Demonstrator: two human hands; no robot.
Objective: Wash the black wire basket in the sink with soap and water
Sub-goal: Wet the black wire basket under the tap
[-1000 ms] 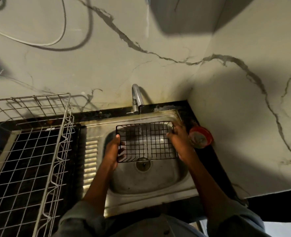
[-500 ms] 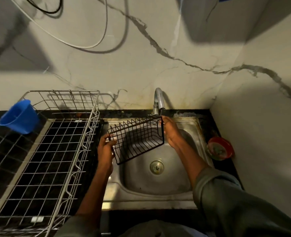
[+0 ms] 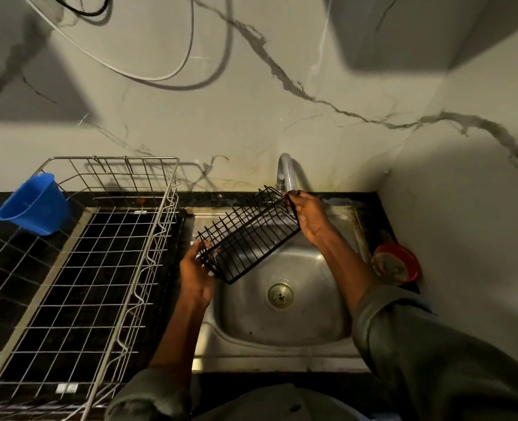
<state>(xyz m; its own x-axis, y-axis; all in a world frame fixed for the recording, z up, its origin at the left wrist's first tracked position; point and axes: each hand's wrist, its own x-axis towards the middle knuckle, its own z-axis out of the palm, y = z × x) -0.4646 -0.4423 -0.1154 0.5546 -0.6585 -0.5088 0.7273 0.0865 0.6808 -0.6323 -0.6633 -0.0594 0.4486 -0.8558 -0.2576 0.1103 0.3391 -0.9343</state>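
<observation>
Black wire basket held in the air over the steel sink, in the middle of the frame, tilted so that its upper right end points at the tap and its lower left end hangs lower. Left hand at the lower left end of the basket, fingers curled around the wires there, palm under the corner. Right hand at the upper right end, thumb and fingers clamped on the rim wire just below the tap spout. Both sleeves grey-green, pushed up on the forearms.

Below the basket, the round drain in the sink bowl, uncovered. Water from the tap not clear in this dim light; cannot tell if running.

On the left side of the frame, a big silver wire rack standing on the black counter, just beside the sink edge. Blue plastic cup hanging on the upper left side of this rack, tilted, mouth open toward the left. On the right of the sink, near the corner of the wall, a small red round container resting on the counter, possibly with soap inside, but the content looks blurred.

Behind everything, a pale marble wall with dark veins, and cables looping at the upper left of the frame.
</observation>
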